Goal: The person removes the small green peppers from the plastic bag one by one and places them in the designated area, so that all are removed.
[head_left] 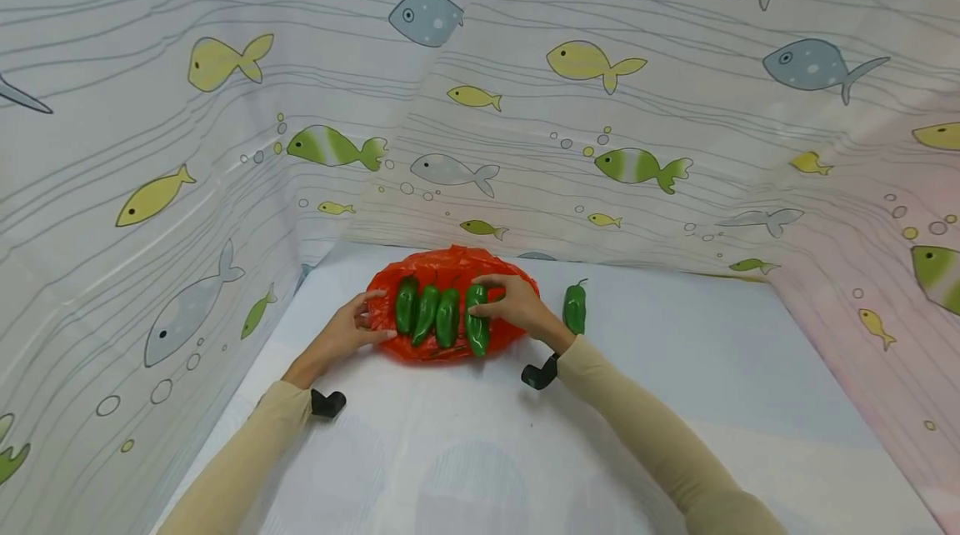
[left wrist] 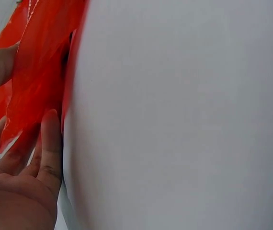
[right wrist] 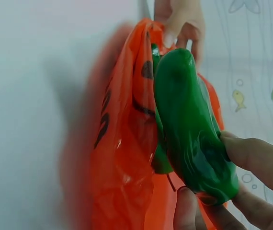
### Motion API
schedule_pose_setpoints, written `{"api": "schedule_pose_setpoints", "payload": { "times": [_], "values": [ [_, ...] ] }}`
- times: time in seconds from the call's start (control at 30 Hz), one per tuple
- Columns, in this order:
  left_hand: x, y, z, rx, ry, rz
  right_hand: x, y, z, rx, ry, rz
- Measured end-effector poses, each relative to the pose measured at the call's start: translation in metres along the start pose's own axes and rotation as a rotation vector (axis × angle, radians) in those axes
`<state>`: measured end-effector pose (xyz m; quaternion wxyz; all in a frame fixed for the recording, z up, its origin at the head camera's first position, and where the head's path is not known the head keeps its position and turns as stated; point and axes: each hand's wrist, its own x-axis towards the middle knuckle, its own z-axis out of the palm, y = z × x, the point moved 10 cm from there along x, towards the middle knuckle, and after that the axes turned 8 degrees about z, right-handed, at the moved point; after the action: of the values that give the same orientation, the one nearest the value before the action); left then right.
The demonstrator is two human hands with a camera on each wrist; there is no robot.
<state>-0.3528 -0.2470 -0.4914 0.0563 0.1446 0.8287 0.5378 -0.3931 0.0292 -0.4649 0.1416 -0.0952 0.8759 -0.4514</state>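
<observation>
A red plastic bag [head_left: 386, 347] lies spread on the table, with several glossy green peppers [head_left: 425, 314] side by side on it. My right hand [head_left: 517, 306] pinches the rightmost green pepper [right wrist: 189, 124] between thumb and fingers, over the bag. At the bag's left edge my left hand [head_left: 348, 333] holds the red film, its thumb and fingers apart. In the left wrist view, the fingers [left wrist: 50, 143] of this hand reach along and partly behind the bag [left wrist: 45, 67]. Dark printed marks show on the bag in the right wrist view.
Another green pepper [head_left: 575, 307] lies on the white table [head_left: 450, 452], right of the bag and beyond my right wrist. Fish-patterned sheets [head_left: 525, 127] rise as walls at the back and both sides. Each wrist wears a black camera mount [head_left: 540, 372].
</observation>
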Motion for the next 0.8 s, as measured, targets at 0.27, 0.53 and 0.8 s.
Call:
{"api": "schedule_pose_setpoints", "payload": {
  "times": [0.27, 0.53, 0.8],
  "values": [
    [0.004, -0.012, -0.001, 0.008, 0.017, 0.007, -0.007, 0.012, -0.017, 0.001, 0.041, 0.001],
    [0.010, -0.035, 0.000, 0.022, 0.028, 0.018, -0.019, 0.026, -0.040, 0.045, 0.061, 0.028],
    [0.011, -0.033, 0.000, 0.024, 0.024, 0.007, -0.025, 0.033, -0.057, 0.023, 0.102, 0.039]
  ]
}}
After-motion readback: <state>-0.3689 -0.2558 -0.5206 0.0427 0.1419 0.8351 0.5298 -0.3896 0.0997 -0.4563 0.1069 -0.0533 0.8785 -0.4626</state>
